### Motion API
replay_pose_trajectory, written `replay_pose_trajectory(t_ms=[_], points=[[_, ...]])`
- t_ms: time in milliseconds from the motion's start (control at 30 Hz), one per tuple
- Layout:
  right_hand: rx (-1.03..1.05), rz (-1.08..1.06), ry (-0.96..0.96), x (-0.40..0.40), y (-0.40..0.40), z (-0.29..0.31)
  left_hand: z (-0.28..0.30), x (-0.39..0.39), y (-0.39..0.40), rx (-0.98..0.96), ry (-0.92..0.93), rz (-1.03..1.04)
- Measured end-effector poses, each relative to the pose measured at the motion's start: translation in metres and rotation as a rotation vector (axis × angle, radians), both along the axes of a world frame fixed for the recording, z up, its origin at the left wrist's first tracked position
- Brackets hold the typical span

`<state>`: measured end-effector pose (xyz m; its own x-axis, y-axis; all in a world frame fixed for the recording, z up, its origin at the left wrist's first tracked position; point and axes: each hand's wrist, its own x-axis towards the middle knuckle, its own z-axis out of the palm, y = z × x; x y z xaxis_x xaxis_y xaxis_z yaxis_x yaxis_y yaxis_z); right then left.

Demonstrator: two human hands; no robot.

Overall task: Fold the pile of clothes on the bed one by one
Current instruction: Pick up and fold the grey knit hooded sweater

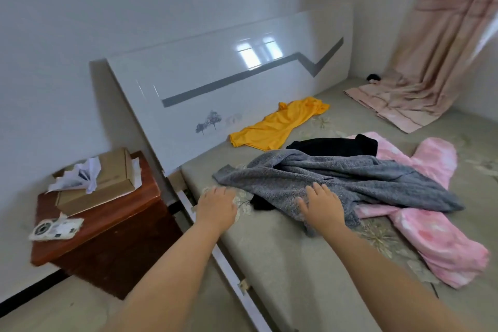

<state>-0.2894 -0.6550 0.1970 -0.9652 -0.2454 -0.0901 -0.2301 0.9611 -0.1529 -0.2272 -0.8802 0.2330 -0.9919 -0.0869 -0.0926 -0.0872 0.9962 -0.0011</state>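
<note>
A crumpled grey knit garment [350, 180] lies on the bed [283, 264], draped over a black garment [334, 146] and a pink garment [436, 234]. A yellow garment [280, 124] lies apart near the headboard. My right hand [322, 205] rests flat on the near edge of the grey garment, fingers straight. My left hand [217, 206] lies flat on the mattress just left of the grey garment, touching no cloth that I can tell.
A glossy white headboard [229, 83] stands behind the bed. At left stands a wooden nightstand [107, 224] with a cardboard box [107, 183], crumpled paper and a white device [55, 229]. A pink curtain [431, 62] spills onto the bed's far corner.
</note>
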Motion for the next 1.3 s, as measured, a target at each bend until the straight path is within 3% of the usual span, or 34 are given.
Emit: replay_pose_trajectory(t_ms=[367,667,867,1033,1167,1300], points=[[0.042,-0.245,-0.243,-0.142,-0.025,-0.086,-0.092,-0.204,-0.065,0.044,-0.215,-0.188],[0.096,-0.271,-0.403,-0.256,-0.102,-0.152,-0.212,-0.344,-0.104,0.163,-0.43,-0.353],[0.301,-0.245,-0.546,-0.273,-0.124,-0.19,-0.269,-0.36,-0.107,0.274,-0.399,-0.424],[0.228,-0.271,-0.486,-0.249,-0.119,-0.19,-0.27,-0.355,-0.114,0.371,-0.368,-0.578],[0.25,-0.214,-0.525,-0.198,-0.111,-0.189,-0.256,-0.306,-0.123,0.386,-0.389,-0.721],[0.208,-0.152,-0.607,-0.14,-0.107,-0.19,-0.256,-0.243,-0.12,0.346,-0.504,-0.607]])
